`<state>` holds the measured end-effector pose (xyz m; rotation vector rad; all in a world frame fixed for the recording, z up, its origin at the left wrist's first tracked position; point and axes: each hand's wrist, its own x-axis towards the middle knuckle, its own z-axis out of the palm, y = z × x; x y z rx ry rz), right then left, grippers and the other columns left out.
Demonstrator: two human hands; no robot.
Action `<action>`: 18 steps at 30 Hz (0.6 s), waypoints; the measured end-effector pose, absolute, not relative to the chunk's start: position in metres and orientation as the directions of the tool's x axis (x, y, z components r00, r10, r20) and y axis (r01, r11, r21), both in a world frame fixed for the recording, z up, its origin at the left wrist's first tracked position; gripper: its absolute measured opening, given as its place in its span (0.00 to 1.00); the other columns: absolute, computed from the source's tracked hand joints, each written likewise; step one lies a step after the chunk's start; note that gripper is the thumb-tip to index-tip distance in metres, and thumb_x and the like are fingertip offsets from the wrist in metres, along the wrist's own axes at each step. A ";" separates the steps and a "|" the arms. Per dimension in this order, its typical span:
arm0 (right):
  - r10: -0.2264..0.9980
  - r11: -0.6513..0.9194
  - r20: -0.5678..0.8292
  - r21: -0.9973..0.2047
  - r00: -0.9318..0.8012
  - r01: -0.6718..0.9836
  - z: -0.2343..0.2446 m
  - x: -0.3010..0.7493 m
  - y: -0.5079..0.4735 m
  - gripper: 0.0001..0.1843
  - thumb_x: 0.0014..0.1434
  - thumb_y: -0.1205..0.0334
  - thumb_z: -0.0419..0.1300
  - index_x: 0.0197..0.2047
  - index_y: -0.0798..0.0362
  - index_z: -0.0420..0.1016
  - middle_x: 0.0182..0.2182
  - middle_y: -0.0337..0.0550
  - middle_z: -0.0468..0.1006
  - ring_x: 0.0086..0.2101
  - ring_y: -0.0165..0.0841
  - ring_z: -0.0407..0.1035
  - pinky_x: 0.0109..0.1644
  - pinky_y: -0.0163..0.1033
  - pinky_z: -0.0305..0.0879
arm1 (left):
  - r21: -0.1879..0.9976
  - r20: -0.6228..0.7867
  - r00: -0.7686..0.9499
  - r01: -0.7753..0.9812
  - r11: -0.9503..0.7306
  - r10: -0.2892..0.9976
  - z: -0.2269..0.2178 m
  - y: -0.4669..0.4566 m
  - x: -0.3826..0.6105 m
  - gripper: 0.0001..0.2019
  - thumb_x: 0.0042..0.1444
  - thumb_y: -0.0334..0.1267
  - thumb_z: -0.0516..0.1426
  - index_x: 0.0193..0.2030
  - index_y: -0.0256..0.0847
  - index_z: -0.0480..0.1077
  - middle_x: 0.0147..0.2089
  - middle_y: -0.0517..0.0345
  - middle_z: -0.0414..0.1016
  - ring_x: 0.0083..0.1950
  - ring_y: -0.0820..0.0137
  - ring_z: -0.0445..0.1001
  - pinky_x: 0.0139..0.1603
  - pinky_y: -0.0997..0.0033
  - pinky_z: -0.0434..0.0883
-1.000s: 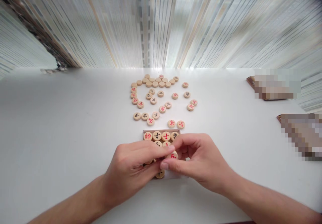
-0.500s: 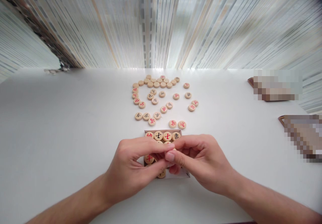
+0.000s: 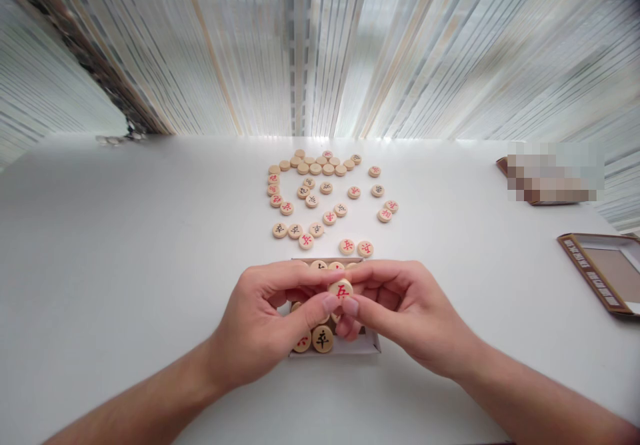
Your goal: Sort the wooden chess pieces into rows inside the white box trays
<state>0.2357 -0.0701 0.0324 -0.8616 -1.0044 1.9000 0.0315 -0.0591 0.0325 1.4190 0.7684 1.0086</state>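
A round wooden chess piece (image 3: 342, 290) with a red character is pinched between the fingertips of both hands, lifted just above a small cardboard box (image 3: 363, 347) near the table's front. My left hand (image 3: 265, 322) curls around it from the left. My right hand (image 3: 400, 315) closes on it from the right. More pieces lie in the box, among them one with a black character (image 3: 323, 338) at its near end. The hands hide most of the box.
Several loose chess pieces (image 3: 325, 192) are scattered on the white table (image 3: 125, 265) beyond the box, two (image 3: 355, 247) close to its far edge. A brown-rimmed box lid (image 3: 603, 272) lies at the right edge. A striped wall rises behind the table.
Both hands rose slightly and turned the held piece so its red character faces up. More of the box's near end, with two pieces, came into sight.
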 end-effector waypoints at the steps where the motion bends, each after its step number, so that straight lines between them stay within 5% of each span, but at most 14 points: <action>1: 0.885 -0.340 -0.183 -0.883 -0.428 -0.324 0.032 0.236 -0.070 0.17 0.56 0.66 0.81 0.49 0.45 0.91 0.29 0.37 0.87 0.29 0.25 0.80 0.37 0.26 0.81 | 0.990 0.130 0.407 -0.107 -0.094 0.904 0.032 -0.060 0.032 0.16 0.65 0.25 0.65 0.52 0.49 0.87 0.41 0.59 0.90 0.39 0.73 0.87 0.43 0.80 0.83; 5: 0.944 -0.156 -0.089 -0.969 -0.317 -0.194 0.030 0.236 -0.070 0.14 0.56 0.68 0.80 0.46 0.47 0.90 0.31 0.38 0.87 0.31 0.27 0.81 0.37 0.26 0.80 | 0.992 0.127 0.316 -0.032 -0.123 0.940 0.026 -0.062 0.031 0.12 0.63 0.27 0.67 0.50 0.46 0.87 0.46 0.58 0.90 0.43 0.70 0.88 0.46 0.78 0.85; 12: 0.939 0.261 0.244 -0.964 -0.244 0.041 0.023 0.241 -0.070 0.13 0.65 0.70 0.71 0.50 0.45 0.88 0.37 0.40 0.88 0.34 0.31 0.82 0.37 0.33 0.80 | 0.907 0.349 0.268 0.143 -0.395 0.898 0.020 -0.061 0.027 0.15 0.62 0.23 0.67 0.50 0.45 0.85 0.44 0.59 0.89 0.40 0.73 0.85 0.43 0.78 0.82; 18: 0.912 0.378 0.344 -0.916 -0.224 0.135 0.022 0.243 -0.070 0.18 0.65 0.73 0.70 0.53 0.43 0.87 0.42 0.44 0.89 0.40 0.36 0.82 0.41 0.40 0.81 | 0.842 0.453 0.297 0.168 -0.513 0.841 0.024 -0.061 0.026 0.14 0.62 0.22 0.67 0.50 0.44 0.84 0.47 0.56 0.89 0.46 0.68 0.86 0.48 0.72 0.82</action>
